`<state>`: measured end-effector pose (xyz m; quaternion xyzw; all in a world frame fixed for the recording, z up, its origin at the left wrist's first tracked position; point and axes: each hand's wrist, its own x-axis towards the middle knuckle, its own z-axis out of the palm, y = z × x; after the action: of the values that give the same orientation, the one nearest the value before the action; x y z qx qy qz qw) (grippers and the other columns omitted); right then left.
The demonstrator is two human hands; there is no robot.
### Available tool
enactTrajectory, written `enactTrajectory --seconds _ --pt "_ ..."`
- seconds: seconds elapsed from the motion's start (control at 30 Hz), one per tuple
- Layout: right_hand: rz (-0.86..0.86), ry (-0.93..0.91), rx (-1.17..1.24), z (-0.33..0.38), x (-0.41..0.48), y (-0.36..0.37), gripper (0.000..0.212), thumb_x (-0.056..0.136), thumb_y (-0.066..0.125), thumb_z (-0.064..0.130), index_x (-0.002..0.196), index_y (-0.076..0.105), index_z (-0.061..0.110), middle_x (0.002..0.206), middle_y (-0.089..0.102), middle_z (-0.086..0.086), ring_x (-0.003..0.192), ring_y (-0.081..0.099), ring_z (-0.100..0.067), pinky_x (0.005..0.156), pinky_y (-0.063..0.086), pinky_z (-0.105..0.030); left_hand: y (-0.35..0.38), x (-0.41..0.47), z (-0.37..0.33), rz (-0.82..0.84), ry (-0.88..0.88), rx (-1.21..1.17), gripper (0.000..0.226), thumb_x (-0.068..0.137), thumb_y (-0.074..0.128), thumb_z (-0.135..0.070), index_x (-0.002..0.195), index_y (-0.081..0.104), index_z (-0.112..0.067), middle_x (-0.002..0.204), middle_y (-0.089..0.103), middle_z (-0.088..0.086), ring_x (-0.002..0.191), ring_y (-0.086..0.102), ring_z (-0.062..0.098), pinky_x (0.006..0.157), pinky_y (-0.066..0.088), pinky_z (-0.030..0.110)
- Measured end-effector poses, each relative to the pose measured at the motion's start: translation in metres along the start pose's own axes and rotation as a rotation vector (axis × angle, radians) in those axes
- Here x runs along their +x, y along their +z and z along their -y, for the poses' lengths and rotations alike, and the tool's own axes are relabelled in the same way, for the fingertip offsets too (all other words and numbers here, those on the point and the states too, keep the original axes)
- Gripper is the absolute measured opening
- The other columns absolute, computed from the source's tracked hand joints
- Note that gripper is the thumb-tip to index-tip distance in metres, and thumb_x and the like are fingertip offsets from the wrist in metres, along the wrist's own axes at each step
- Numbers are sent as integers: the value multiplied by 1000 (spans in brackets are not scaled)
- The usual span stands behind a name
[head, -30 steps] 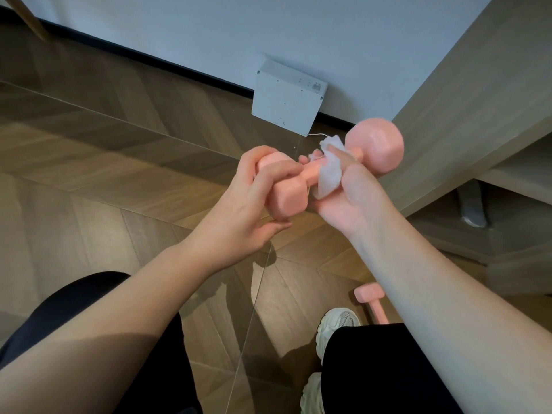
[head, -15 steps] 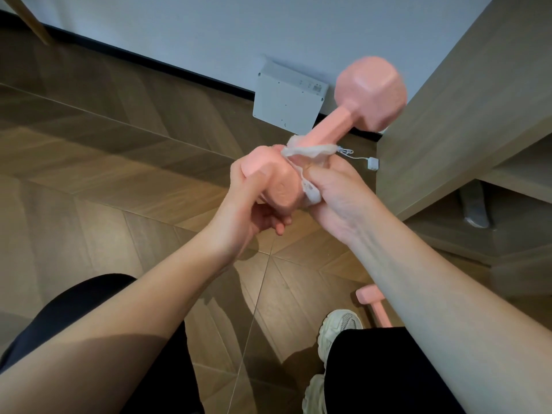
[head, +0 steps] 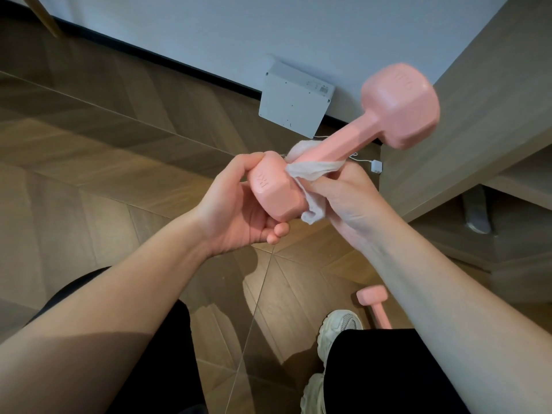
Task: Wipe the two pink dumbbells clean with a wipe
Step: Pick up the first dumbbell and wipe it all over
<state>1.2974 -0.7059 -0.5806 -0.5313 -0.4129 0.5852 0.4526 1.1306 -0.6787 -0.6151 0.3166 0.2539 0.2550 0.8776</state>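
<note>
A pink dumbbell [head: 346, 146] is held in the air in front of me, tilted with its far head up to the right. My left hand [head: 236, 204] grips its near head from below and the left. My right hand [head: 349, 201] holds a white wipe [head: 310, 171] wrapped round the near end of the handle, beside that head. A second pink dumbbell [head: 375, 303] lies on the wooden floor by my right foot, partly hidden behind my right forearm.
A white box [head: 294, 100] leans against the wall, with a thin cable and small plug [head: 375, 166] beside it. A wooden cabinet [head: 490, 115] stands at the right. My white shoes [head: 337, 327] and black trousers fill the bottom of the view.
The dumbbell has tipped from nearly level to far head raised. My right hand with the wipe has slid down the handle to the near head, and my left hand has shifted under that head.
</note>
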Motion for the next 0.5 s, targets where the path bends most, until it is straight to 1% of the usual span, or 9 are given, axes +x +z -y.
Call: enactTrajectory --seconds 0.07,0.13,0.2,0.27,0.33,0.37,0.43,0.47,0.5 --pt "-42 9 -4 2 0 0 43 73 79 15 112 67 3 88 68 -2 83 62 -14 50 48 -24 -1 -1 -1 -18 29 47 51 94 34 -46 107 61 -4 84 59 20 56 51 29 49 46 31" --pt "-75 5 72 0 0 1 44 67 78 16 108 69 3 92 70 -7 87 64 -15 56 50 -24 0 0 0 -50 106 149 52 93 37 -43 120 51 -1 89 57 23 60 53 29 52 48 33" --pt "-101 28 157 -2 1 1 33 75 74 8 108 68 2 100 70 -12 94 64 -19 66 52 -28 0 1 4 -136 201 287 54 87 45 -38 131 38 -6 98 54 24 64 55 28 55 48 36" --pt "-125 70 216 -4 2 2 29 82 70 2 110 68 1 104 69 -14 97 64 -22 68 54 -30 0 -1 9 -212 333 533 55 85 51 -32 133 28 -19 107 52 14 71 60 19 59 50 37" --pt "-133 104 269 -4 4 2 32 82 71 2 113 67 -1 99 69 -12 91 65 -20 63 54 -28 -2 -3 14 -213 502 871 65 87 59 -29 138 19 -24 116 46 5 87 59 10 72 52 30" --pt "-129 115 297 -3 5 3 34 82 70 3 116 65 -2 95 68 -11 85 65 -17 58 53 -26 -5 -4 15 -214 593 1039 72 87 62 -30 142 17 -22 122 42 5 97 56 11 79 51 28" --pt "-116 130 349 -2 6 6 35 84 70 5 117 63 -4 85 65 -7 69 63 -12 49 47 -21 -9 -4 14 -239 778 1304 79 85 67 -31 145 19 -15 132 34 9 112 48 18 89 48 31" --pt "-112 137 367 -3 7 6 29 83 71 7 110 66 -2 80 64 -5 64 61 -10 49 44 -20 -10 -3 13 -249 836 1373 79 84 68 -32 145 22 -15 133 33 10 114 45 20 91 48 33" --pt "-117 142 382 -3 8 6 20 81 73 9 99 69 1 75 63 -4 63 60 -10 53 42 -21 -10 -3 11 -261 854 1388 79 83 68 -34 145 23 -16 133 33 10 114 45 19 90 48 32"
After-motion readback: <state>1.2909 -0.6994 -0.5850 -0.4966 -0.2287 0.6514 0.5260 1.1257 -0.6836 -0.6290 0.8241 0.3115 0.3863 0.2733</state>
